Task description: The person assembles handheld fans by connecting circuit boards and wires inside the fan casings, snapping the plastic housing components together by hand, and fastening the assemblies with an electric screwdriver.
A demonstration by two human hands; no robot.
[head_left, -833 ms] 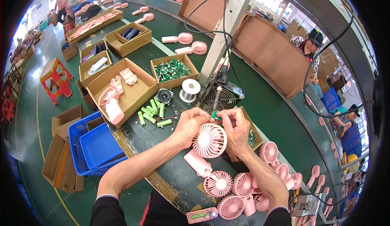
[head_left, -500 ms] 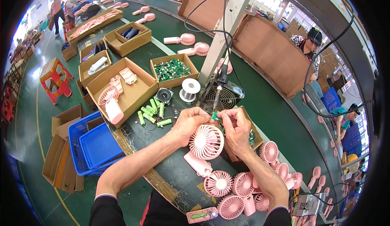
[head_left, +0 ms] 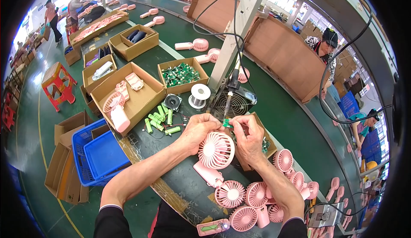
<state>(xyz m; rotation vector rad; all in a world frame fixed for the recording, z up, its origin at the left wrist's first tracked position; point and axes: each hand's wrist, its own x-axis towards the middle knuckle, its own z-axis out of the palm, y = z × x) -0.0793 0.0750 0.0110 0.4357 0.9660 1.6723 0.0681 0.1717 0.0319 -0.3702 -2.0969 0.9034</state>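
Note:
A small green circuit board point(head_left: 227, 123) is pinched between the thumb and fingers of my right hand point(head_left: 250, 137). The tip of the upright soldering iron point(head_left: 232, 84) points down at the board; whether they touch I cannot tell. On the board's other side, my left hand point(head_left: 198, 132) has its fingertips pressed together, and what they hold is too small to make out. Just under my hands is a pink handheld fan head point(head_left: 216, 150), close to my left fingers. A pink handle part point(head_left: 208, 173) lies below it.
Green battery cells point(head_left: 157, 120), a solder spool point(head_left: 200, 96) and a box of circuit boards point(head_left: 182, 75) lie ahead. Pink fans point(head_left: 243, 217) crowd the near right. A metal post point(head_left: 239, 32) rises beyond the iron. Blue crates point(head_left: 102, 152) stand left. Co-workers are farther off.
Both hands stay almost in place at the soldering iron, with the fan head shifted very slightly left. Pink fans on the belt beyond have slid rightward. A person far left has shifted.

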